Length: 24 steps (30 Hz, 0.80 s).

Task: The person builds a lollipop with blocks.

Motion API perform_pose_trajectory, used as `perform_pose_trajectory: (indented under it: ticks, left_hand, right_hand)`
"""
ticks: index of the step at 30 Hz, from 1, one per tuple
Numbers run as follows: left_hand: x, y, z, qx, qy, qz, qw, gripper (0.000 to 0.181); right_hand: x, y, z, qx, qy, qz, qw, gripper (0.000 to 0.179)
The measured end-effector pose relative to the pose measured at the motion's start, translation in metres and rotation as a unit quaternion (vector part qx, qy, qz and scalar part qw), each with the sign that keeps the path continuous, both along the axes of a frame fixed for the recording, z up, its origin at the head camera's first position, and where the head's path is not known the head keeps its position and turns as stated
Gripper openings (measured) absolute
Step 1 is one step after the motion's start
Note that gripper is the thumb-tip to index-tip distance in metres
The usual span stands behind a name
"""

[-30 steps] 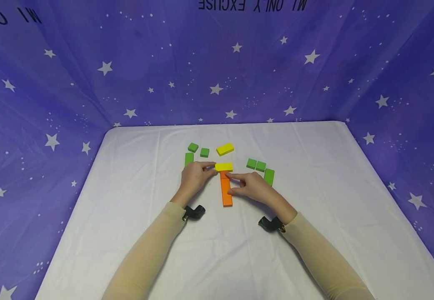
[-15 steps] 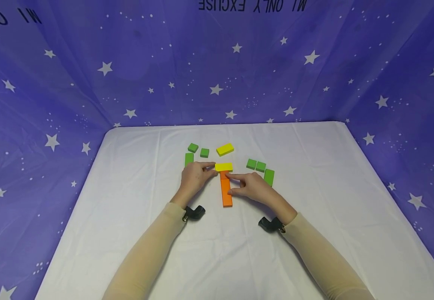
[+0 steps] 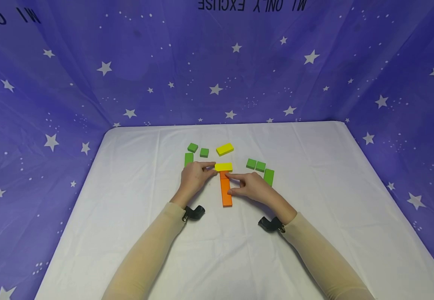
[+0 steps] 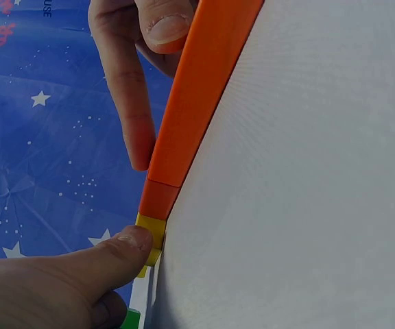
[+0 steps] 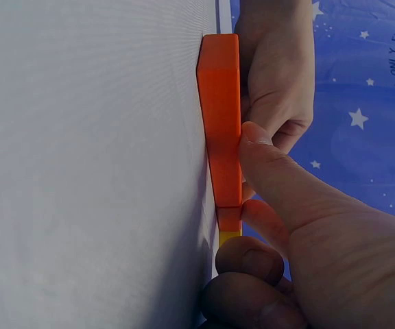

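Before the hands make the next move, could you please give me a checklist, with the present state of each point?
1. Left hand on near yellow block: ok, it pinches the left end.
2. Right hand at long orange block: ok, alongside its right side.
3. Small orange block against the long orange block: ok, end to end.
4. Near yellow block lying across the top of the orange column: ok, like a T.
5. Far yellow block parallel with the near yellow block: not ok, it lies apart and angled.
6. Near end of left green block clear of the left hand: cannot tell, the hand hides it.
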<state>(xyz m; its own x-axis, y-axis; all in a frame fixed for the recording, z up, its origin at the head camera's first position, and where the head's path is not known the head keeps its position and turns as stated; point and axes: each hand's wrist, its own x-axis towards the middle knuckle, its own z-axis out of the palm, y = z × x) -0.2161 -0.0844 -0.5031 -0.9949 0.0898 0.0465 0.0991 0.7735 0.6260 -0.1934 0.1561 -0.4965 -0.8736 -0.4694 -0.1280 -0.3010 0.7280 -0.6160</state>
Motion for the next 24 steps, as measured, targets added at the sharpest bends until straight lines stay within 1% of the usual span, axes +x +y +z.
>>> perform_pose_trajectory:
  ticks: [13,19,24]
  left_hand:
    - [0.0004,0.0000,0.0014,0.001,0.008,-0.005,1.0000,0.038]
    - [0.0007,-0.0013,0.0003,0.015,-0.005,-0.001,0.9999,0.041]
    - [0.0003,-0.0029,0.0006,0.040,-0.013,0.002,0.9991,0.045]
  right_hand:
    - [0.0000,-0.0003,0.0017,0.000,0.003,0.001,1.0000,0.070]
    - [-0.0003,0.0003,-0.0008,0.000,0.000,0.002,1.0000,0.070]
    - [-0.0003,0.0005,-0.0008,-0.005,0.003,0.004,1.0000,0.070]
